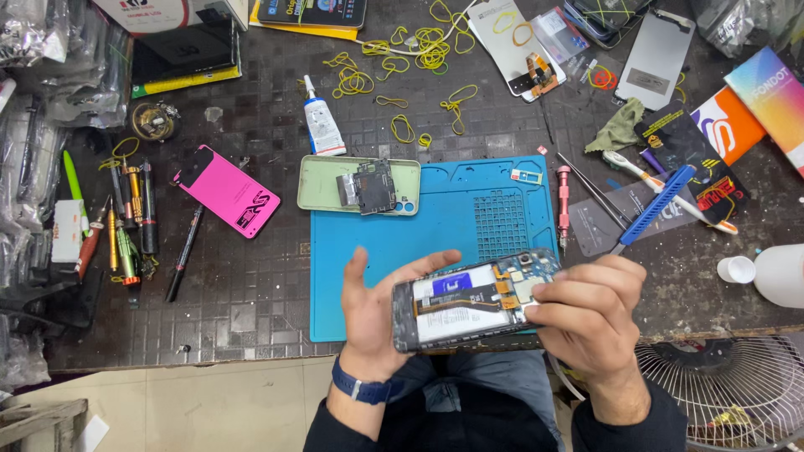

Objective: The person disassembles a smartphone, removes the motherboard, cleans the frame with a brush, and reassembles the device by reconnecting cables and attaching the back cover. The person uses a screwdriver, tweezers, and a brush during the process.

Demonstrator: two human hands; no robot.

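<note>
Landmark: blue repair mat [394, 243]. Left of it, apart, lies a pink back cover [227, 192]; a pale green phone shell [322, 180] carrying a loose circuit board [368, 186] overlaps its upper left corner, glue tube [320, 125] just above that. Over the mat's near edge, left hand [373, 305] cradles the opened phone [469, 301] from beneath, fingers spread apart; right hand [586, 314] pinches the phone's right end, fingers closed on it, with a red screwdriver [564, 205] at the mat's right edge.
</note>
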